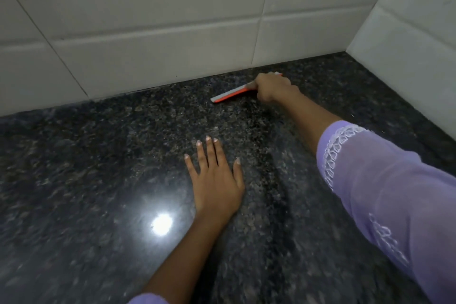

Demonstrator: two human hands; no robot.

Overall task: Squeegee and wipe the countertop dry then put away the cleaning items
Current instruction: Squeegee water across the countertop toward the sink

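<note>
A dark speckled granite countertop (98, 180) fills the lower part of the view. Far back near the wall, my right hand (274, 87) grips an orange and grey squeegee (229, 95), whose blade lies on the counter and sticks out to the left of my fist. The handle is hidden inside my fingers. My left hand (216, 180) rests flat on the counter in the middle, fingers straight and spread, holding nothing. No cloth is in view.
White tiled walls (148, 20) meet the counter at the back and form a corner at the right (399, 44). A bright lamp reflection (161, 224) shines on the stone beside my left wrist.
</note>
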